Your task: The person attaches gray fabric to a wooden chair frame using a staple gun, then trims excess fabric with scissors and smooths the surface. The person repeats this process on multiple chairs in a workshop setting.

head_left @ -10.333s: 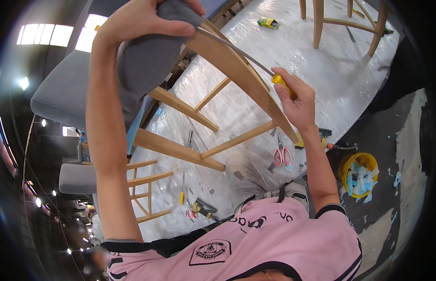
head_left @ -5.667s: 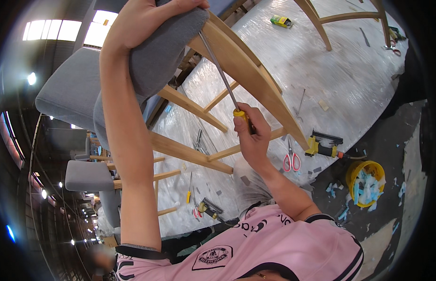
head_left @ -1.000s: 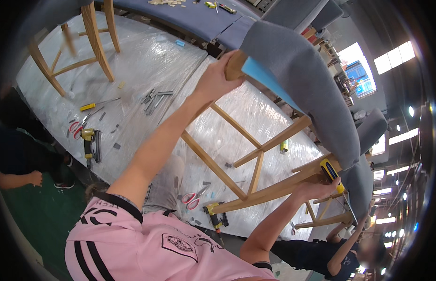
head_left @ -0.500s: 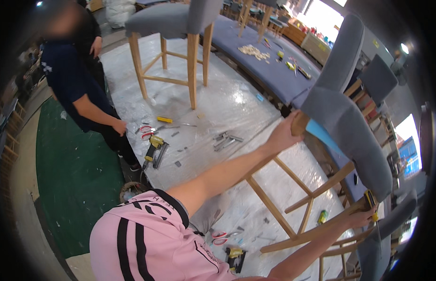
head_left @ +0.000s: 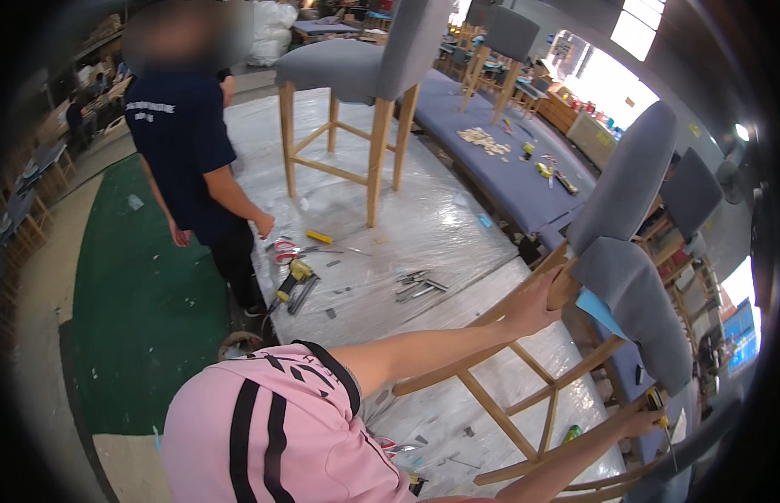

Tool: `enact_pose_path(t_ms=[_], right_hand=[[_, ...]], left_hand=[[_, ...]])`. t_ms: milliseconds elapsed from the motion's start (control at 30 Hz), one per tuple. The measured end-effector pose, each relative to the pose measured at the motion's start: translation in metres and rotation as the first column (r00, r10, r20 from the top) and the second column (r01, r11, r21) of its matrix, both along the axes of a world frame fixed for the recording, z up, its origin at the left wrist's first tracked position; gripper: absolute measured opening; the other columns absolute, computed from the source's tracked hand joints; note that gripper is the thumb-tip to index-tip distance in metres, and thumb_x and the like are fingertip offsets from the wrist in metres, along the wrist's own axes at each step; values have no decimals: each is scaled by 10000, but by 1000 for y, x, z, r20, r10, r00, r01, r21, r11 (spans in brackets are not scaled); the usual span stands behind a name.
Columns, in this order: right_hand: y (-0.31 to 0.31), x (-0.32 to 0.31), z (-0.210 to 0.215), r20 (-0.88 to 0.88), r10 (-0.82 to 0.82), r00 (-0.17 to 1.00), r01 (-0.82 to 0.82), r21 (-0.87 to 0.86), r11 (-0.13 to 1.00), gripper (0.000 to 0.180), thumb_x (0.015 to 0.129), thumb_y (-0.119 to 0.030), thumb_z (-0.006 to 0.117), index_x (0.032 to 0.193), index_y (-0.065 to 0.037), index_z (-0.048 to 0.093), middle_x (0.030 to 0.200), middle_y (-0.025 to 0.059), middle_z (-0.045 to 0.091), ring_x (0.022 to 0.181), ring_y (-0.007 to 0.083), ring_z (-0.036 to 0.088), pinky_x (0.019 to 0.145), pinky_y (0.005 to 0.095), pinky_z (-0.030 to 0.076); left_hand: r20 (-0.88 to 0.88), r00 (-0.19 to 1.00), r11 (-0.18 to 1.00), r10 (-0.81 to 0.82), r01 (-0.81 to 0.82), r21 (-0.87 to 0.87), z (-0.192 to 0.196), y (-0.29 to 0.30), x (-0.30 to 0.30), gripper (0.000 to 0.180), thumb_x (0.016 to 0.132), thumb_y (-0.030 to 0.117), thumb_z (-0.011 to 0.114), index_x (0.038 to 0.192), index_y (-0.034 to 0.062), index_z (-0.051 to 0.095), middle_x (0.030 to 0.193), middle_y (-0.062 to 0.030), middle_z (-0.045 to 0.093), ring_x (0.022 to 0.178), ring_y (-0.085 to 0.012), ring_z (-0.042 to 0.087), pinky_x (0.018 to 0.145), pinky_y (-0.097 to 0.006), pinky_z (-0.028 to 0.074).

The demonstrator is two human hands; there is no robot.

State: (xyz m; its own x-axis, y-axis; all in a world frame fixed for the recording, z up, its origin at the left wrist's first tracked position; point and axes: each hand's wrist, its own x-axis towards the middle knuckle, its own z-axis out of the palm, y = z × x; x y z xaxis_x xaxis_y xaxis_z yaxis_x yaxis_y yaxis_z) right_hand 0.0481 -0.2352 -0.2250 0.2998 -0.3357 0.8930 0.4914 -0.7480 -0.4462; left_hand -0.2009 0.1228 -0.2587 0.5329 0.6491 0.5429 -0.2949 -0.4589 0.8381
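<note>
A grey upholstered high chair [head_left: 637, 289] with pale wooden legs is held tilted at the right. My left hand [head_left: 532, 308] is closed round the top of one wooden leg, just under the seat edge. Beside it, a light blue piece [head_left: 601, 313] shows under the seat. At the lower right, my right hand [head_left: 643, 424] is closed near another leg's upper end. In it is a screwdriver-like tool [head_left: 656, 401] with a black-and-yellow handle, its thin shaft pointing down. Whether those fingers also grip the leg, I cannot tell.
Another grey chair [head_left: 335, 71] stands on the plastic-covered table [head_left: 365, 268]. A staple gun [head_left: 296, 281], red-handled scissors [head_left: 286, 251], a yellow tool [head_left: 319, 236] and staple strips [head_left: 419, 287] lie there. A person [head_left: 189, 159] stands at the left. Beyond is a blue-grey bench [head_left: 490, 180].
The view has swung, so the scene sits lower and farther right. The person at the left has turned away. My hands keep their hold on the chair and the tool.
</note>
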Motion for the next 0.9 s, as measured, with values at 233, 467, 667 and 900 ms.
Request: enact_pose_path(t_ms=[233, 467, 667, 900], right_hand=[[-55, 15, -39, -2, 46, 999, -45, 234, 971, 467, 879, -395, 791, 1186, -71, 655, 1052, 211, 689, 862, 367, 718, 725, 443, 600], [-48, -119, -67, 359, 248, 900, -382, 375, 845, 378, 947, -421, 684, 1131, -95, 631, 1000, 155, 662, 837, 304, 683, 726, 427, 589], [-41, -190, -89, 510, 360, 781, -589, 411, 695, 338, 1005, -444, 593, 1084, -116, 610, 954, 107, 639, 815, 249, 653, 726, 414, 580], [-61, -224, -99, 607, 446, 657, -750, 472, 463, 347, 1073, -470, 486, 1029, -141, 586, 902, 51, 612, 790, 186, 618, 726, 398, 569]], left_hand=[[-132, 989, 991, -67, 52, -120, 7, -36, -40, 877, 809, 153, 718, 1584, 159, 307, 1413, -210, 555, 1163, -407, 620, 950, -465, 520], [-76, 997, 999, -31, 30, -19, -19, -71, -93, 897, 783, 151, 761, 1560, 104, 314, 1374, -221, 575, 1103, -400, 653, 920, -469, 528], [139, 984, 992, -110, 100, 75, -55, -99, -115, 884, 839, 296, 849, 1529, 82, 340, 1339, -219, 606, 1155, -393, 654, 951, -448, 527], [122, 980, 968, -156, 127, 215, -80, -33, -81, 764, 863, 238, 783, 1507, 37, 423, 1331, -235, 613, 1190, -376, 646, 1015, -436, 506]])
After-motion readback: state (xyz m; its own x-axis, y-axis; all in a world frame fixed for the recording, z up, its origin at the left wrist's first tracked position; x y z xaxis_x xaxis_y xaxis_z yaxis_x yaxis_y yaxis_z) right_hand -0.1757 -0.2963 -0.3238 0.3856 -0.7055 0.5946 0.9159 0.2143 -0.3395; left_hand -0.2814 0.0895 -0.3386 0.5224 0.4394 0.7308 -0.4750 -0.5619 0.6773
